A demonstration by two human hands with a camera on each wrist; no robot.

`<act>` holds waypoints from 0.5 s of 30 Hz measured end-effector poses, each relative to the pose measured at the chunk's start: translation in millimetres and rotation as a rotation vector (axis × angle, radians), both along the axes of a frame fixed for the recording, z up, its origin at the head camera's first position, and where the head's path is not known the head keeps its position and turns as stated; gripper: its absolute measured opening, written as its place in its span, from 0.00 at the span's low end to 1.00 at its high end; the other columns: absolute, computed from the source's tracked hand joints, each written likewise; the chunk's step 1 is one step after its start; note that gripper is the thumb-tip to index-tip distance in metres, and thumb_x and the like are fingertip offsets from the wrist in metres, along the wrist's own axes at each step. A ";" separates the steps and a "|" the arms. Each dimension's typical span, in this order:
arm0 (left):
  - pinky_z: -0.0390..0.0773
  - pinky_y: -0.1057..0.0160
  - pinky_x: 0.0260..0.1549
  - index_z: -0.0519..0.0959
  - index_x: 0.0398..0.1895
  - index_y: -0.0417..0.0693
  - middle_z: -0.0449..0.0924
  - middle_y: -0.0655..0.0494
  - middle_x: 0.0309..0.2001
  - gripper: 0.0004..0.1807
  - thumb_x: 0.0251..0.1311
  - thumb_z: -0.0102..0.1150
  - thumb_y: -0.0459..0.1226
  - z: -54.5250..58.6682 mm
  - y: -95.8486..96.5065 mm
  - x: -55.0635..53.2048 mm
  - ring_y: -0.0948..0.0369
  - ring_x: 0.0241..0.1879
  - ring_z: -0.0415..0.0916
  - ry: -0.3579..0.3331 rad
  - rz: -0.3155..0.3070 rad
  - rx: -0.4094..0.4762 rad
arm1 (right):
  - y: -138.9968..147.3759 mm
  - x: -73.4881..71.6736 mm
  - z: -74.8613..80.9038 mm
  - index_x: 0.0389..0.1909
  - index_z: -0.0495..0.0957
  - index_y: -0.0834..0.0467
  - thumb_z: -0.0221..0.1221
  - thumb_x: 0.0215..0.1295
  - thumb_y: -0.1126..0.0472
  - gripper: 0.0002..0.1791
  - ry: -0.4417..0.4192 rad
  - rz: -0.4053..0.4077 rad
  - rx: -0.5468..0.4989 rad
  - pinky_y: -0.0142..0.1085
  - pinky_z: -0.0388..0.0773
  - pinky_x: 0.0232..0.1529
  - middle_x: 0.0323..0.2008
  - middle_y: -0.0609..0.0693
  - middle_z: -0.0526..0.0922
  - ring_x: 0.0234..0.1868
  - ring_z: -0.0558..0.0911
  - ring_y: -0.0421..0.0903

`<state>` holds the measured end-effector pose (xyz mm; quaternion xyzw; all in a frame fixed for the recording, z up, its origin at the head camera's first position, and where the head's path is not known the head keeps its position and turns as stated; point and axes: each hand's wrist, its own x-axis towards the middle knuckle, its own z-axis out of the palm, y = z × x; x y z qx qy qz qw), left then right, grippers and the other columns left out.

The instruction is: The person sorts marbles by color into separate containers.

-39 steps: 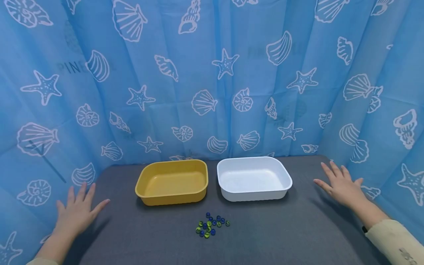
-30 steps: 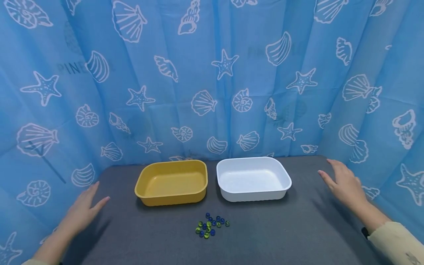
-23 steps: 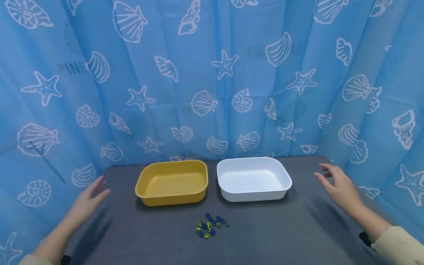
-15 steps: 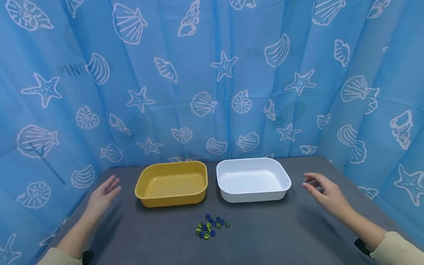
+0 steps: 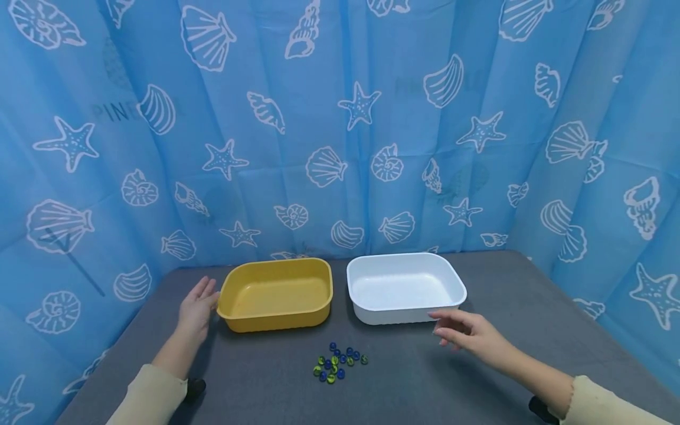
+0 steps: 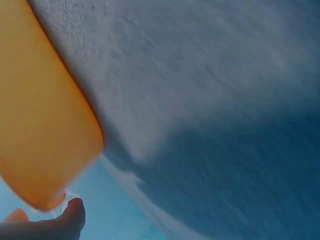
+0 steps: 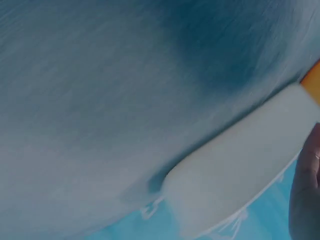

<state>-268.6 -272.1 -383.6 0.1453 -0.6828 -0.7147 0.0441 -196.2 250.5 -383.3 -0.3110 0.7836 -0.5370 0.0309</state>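
Both hands have moved inward: left hand (image 5: 195,310) to the yellow tray (image 5: 278,295), right hand (image 5: 475,337) to a position near the front right corner of the white tray (image 5: 406,292). Left hand state: fingers loosely extended beside the yellow tray's left wall; contact cannot be confirmed. Right hand state: fingers slightly bent, thumb apart, raised above the table (image 5: 393,389). Trays: plain, rounded corners, side by side toward the table's rear. Marbles (image 5: 341,373), blue and clear with yellow-green swirls, lie grouped in front. Curtain (image 5: 329,118) lettering: "PIN" legible, remainder faint.
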 end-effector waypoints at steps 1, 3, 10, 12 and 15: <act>0.49 0.56 0.69 0.40 0.78 0.49 0.42 0.52 0.76 0.35 0.73 0.39 0.29 -0.8 2.6 -1.9 0.56 0.74 0.42 -0.003 0.008 0.008 | -5.1 -0.6 -0.7 0.61 0.74 0.58 0.50 0.73 0.69 0.18 -0.045 0.038 0.004 0.38 0.80 0.32 0.41 0.49 0.82 0.37 0.81 0.41; 0.48 0.57 0.69 0.40 0.78 0.48 0.42 0.51 0.76 0.35 0.73 0.38 0.27 -2.1 7.6 -5.0 0.56 0.74 0.41 0.001 0.021 0.021 | -15.6 -2.3 -2.7 0.61 0.70 0.70 0.50 0.74 0.67 0.19 -0.110 0.098 0.026 0.37 0.81 0.36 0.44 0.59 0.81 0.40 0.81 0.39; 0.49 0.56 0.69 0.42 0.77 0.46 0.45 0.49 0.75 0.34 0.72 0.36 0.24 -5.5 14.3 -9.4 0.55 0.74 0.43 -0.003 0.067 0.030 | -49.9 -9.2 -6.3 0.62 0.67 0.75 0.54 0.72 0.63 0.24 -0.200 0.163 0.115 0.30 0.77 0.46 0.53 0.71 0.76 0.53 0.78 0.58; 0.49 0.57 0.69 0.43 0.77 0.46 0.45 0.49 0.75 0.33 0.72 0.35 0.24 -6.6 12.9 -10.1 0.56 0.74 0.43 -0.016 0.062 0.065 | -58.7 -11.5 -6.1 0.63 0.68 0.73 0.55 0.71 0.62 0.25 -0.219 0.168 0.143 0.32 0.77 0.47 0.54 0.69 0.77 0.54 0.76 0.63; 0.51 0.59 0.68 0.43 0.77 0.46 0.45 0.51 0.75 0.33 0.72 0.34 0.24 -7.5 9.9 -11.0 0.57 0.74 0.43 -0.040 0.045 0.132 | -71.7 -15.7 -5.0 0.64 0.69 0.70 0.57 0.70 0.61 0.25 -0.259 0.165 0.182 0.39 0.77 0.49 0.54 0.67 0.77 0.55 0.76 0.62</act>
